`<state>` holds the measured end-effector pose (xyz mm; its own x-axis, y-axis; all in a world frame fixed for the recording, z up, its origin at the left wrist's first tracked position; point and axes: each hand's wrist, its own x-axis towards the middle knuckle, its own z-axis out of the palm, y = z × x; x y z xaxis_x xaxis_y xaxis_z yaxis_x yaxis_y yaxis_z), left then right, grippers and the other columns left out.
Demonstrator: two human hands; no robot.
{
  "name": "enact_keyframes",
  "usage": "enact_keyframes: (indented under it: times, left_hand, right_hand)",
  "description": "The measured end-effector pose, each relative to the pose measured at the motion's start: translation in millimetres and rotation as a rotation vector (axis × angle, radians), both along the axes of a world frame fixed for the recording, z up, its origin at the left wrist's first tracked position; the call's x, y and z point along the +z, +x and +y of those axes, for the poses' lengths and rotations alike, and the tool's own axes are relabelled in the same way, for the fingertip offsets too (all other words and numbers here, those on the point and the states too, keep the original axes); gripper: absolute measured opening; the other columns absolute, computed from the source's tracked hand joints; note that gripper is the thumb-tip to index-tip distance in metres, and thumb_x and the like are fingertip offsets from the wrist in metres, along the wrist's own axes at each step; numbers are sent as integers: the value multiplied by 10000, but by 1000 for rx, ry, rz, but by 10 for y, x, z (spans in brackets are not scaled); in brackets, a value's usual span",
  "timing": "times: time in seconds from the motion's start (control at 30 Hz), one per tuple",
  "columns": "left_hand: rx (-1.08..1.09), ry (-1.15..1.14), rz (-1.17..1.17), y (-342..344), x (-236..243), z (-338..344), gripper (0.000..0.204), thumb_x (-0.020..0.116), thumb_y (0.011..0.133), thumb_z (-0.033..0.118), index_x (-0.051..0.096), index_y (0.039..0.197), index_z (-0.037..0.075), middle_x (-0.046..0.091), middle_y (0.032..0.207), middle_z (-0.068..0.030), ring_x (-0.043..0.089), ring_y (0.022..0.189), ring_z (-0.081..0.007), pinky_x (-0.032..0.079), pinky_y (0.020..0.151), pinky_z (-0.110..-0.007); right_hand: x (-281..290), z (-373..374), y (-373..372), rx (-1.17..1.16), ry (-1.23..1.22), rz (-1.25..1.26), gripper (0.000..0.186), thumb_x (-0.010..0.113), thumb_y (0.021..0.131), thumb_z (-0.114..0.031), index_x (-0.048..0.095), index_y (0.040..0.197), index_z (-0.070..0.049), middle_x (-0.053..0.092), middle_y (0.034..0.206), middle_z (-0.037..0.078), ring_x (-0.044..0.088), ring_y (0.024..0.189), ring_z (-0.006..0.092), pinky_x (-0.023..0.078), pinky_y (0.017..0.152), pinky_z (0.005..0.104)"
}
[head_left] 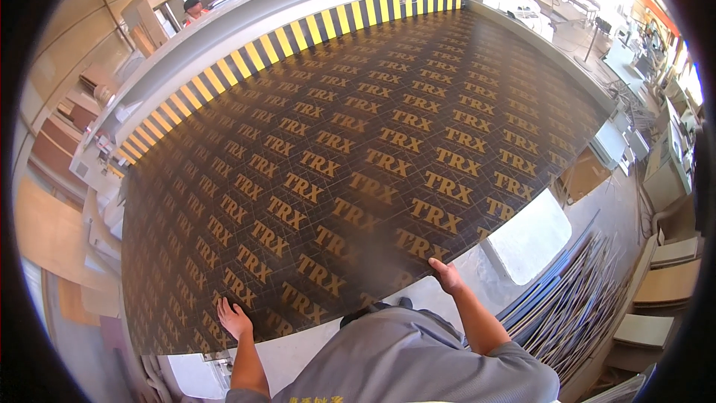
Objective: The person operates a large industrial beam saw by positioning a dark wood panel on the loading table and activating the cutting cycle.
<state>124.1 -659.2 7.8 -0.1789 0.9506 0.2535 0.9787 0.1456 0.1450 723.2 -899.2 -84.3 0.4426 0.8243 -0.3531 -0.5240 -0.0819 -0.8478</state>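
Note:
A large dark brown film-faced board [328, 168] with a repeated gold print lies flat before me and fills most of the view. My left hand [235, 319] rests on its near left part, palm down with the fingers spread. At the near edge, right of my body, my right hand [446, 276] grips the board. Its thumb lies on top, and the other fingers are mostly hidden.
A machine beam [246, 19] with a yellow-and-black striped strip [321, 27] spans the far side. White support tables [529, 237] stick out at the near edge. Thin strips [567, 291] lie heaped on the right. Beyond the beam, a person [194, 9] in a dark cap is visible.

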Motion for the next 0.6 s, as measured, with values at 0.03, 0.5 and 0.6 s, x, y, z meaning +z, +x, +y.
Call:
enact_keyframes:
  times: [0.03, 0.5, 0.6]
  left_hand:
    - [13, -1, 8, 1, -1, -4, 446, 508, 1041, 248, 520, 1459, 93, 497, 1547, -143, 431, 1436, -361, 339, 1196, -507]
    - [23, -30, -51, 87, 76, -29, 444, 520, 1046, 248, 529, 1457, 81, 468, 1571, -137, 402, 1460, -347, 349, 1188, -500]
    - [26, -28, -39, 65, 56, -40, 445, 518, 1047, 249, 529, 1460, 84, 463, 1576, -133, 397, 1463, -344, 345, 1189, -502]
  right_hand:
    - [28, 3, -16, 11, 2, 1, 493, 632, 1002, -311, 613, 1318, 67, 684, 1235, 132, 634, 1133, 256, 485, 1004, 396]
    - [-176, -51, 26, -51, -59, -29, 482, 679, 974, -366, 685, 1185, 67, 699, 1097, 89, 623, 967, 187, 498, 859, 345]
    - [-113, -27, -3, -69, -60, -40, 479, 689, 964, -364, 687, 1185, 62, 696, 1089, 83, 617, 948, 187, 496, 851, 347]
